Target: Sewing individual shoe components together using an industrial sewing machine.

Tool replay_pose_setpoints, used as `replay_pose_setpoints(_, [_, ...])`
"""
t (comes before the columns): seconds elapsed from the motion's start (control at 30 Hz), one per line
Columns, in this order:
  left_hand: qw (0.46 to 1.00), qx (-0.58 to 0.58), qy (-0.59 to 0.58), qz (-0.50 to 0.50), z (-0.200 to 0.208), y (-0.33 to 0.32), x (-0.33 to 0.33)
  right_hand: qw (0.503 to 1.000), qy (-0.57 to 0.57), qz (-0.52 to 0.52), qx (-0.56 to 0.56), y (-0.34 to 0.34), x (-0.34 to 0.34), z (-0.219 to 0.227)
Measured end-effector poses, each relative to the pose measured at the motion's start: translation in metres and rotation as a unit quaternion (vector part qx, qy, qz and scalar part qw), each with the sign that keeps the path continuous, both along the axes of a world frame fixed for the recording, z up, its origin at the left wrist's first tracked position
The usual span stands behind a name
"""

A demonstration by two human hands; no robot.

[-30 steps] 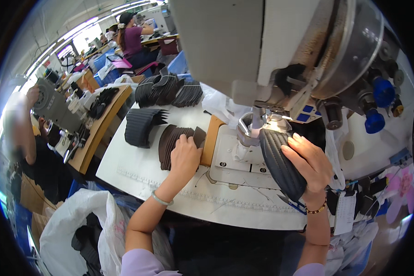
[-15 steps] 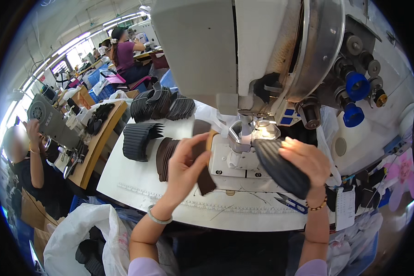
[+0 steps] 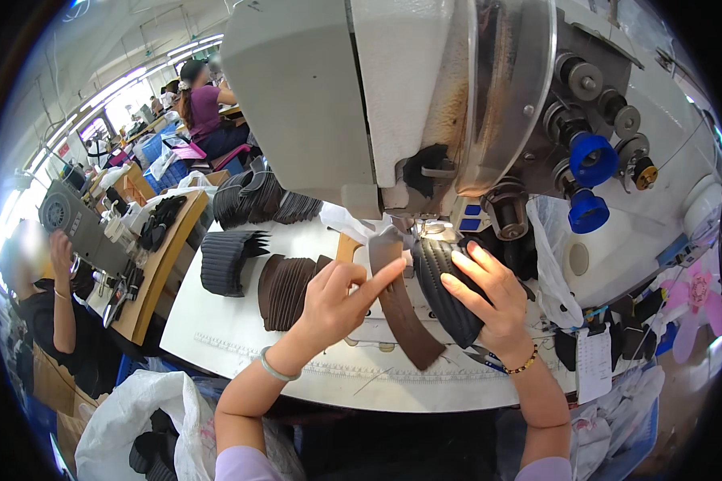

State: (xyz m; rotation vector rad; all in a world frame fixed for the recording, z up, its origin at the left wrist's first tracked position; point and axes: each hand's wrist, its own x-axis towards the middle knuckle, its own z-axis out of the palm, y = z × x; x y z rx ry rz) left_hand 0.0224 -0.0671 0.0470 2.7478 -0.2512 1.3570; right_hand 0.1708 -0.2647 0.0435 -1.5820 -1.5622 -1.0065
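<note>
Since half a second before, the brown strip [image 3: 411,325] had come across from beside its stack to the centre of the frame, just beside the black ribbed piece [image 3: 440,280]; whether their edges touched I could not tell. My left hand [image 3: 334,298] held the strip, index finger laid over it, its thumb hidden from view. My right hand [image 3: 489,301] gripped the black piece right of centre, fingers spread over its ridges, its upper end close under the lit needle area of the sewing machine [image 3: 297,112].

As I judged it, the work on this piece was partway: the black piece had its rows of ridges and was up at the machine, and the strip had been picked out, but I saw no join between the two. Plenty was left, going by the brown stack [image 3: 285,295] left of centre, the black stack [image 3: 226,263] beyond it and the pile of dark curved pieces [image 3: 253,199] above. All of these lay on the white bench [image 3: 233,353].

Snips [image 3: 487,363] lay partly hidden below my right hand. At lower left, a white plastic bag [image 3: 120,417] held more dark pieces, and farther up, a co-worker in purple [image 3: 207,108] sat near the upper left.
</note>
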Motion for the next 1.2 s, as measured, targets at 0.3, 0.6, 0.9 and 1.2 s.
replay_pose_setpoints(0.3, [0.992,0.107,-0.047,-0.052,0.004,-0.013,0.007,1.000,-0.016,0.015,-0.001,0.001,0.005,-0.004])
replay_pose_setpoints(0.6, [0.996,0.048,0.001,-0.077,0.007,-0.016,0.008,1.000,-0.014,0.022,-0.003,0.001,0.007,-0.005])
replay_pose_setpoints(0.9, [0.996,0.058,0.040,-0.057,0.026,-0.020,0.005,0.999,0.005,0.035,-0.003,0.000,0.007,0.001])
replay_pose_setpoints(1.2, [0.996,0.036,0.034,-0.078,0.031,-0.013,0.014,0.997,0.064,0.040,0.011,0.006,0.004,0.006])
